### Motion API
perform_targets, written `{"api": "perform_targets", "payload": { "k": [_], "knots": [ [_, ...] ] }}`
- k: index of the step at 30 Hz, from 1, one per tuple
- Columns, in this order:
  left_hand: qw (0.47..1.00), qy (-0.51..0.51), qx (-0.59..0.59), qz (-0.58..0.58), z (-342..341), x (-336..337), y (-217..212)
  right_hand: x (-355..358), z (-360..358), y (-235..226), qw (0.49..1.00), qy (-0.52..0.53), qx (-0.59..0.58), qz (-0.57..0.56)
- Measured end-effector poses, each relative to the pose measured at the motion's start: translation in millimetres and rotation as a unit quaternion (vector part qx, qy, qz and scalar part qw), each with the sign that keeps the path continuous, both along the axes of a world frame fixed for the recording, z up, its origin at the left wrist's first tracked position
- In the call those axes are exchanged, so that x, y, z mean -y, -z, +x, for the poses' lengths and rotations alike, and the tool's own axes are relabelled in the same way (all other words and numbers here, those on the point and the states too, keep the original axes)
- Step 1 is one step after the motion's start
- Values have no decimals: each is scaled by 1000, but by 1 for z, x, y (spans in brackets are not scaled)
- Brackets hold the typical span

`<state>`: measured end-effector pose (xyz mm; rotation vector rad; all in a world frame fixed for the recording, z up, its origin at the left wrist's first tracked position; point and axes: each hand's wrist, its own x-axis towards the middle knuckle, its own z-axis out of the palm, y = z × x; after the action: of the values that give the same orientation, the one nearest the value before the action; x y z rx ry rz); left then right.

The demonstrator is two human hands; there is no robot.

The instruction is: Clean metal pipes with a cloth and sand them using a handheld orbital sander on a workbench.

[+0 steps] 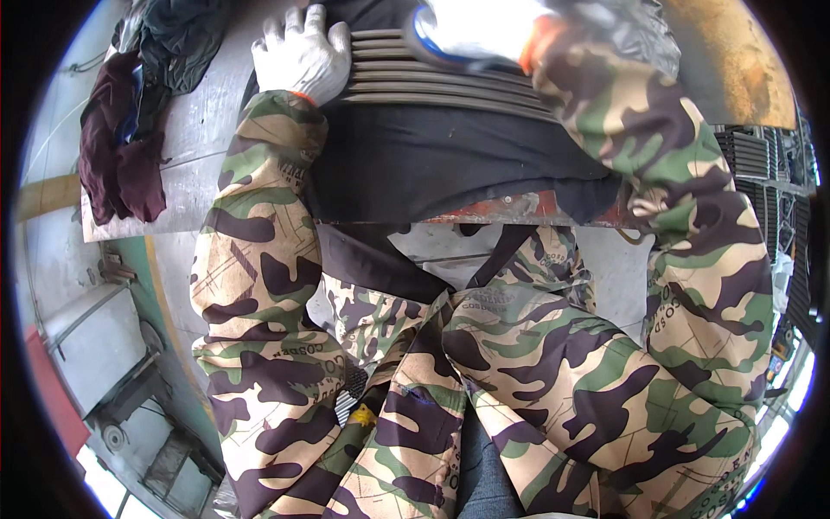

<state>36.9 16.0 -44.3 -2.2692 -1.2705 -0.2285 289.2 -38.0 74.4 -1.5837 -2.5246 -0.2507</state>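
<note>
My left hand (300, 54), in a white work glove, rests flat on the left end of a stack of several long grey metal strips (441, 85) that lie on a black cloth (432, 164) over the bench. My right hand (484, 30), also gloved in white, is blurred at the top edge. It grips a tool with a blue round rim (422, 41) pressed against the strips. Camouflage sleeves cover both forearms. What kind of tool it is cannot be made out.
A grey metal bench top (194, 130) carries dark red and dark green rags (121, 156) at the left. A rusty round metal surface (735, 60) sits at the upper right. Racks of dark metal parts (769, 164) stand at the right. My camouflage trousers fill the lower frame.
</note>
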Motion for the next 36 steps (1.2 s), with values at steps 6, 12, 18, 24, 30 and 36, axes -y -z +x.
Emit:
{"api": "perform_targets", "payload": {
  "k": [6, 12, 18, 24, 30, 36],
  "knots": [
    [997, -10, 65, 30, 6, -1, -4, -11, 10, 6, 1000, -7, 0, 16],
    [1000, 22, 14, 18, 1, 14, -5, -13, 8, 8, 999, 0, 17, 45],
    [997, 52, 44, 43, -4, 24, -7, -14, -1, 13, 999, -16, -3, 43],
    [986, 27, 163, 9, -3, 31, -2, -8, 0, 13, 998, -30, -7, 51],
    [988, 37, 147, 21, -9, 38, 4, -8, -6, 12, 1000, -21, -19, 10],
    [988, 46, 150, 10, -14, 53, 0, -4, -5, 10, 999, -21, -37, 6]
  ]
}}
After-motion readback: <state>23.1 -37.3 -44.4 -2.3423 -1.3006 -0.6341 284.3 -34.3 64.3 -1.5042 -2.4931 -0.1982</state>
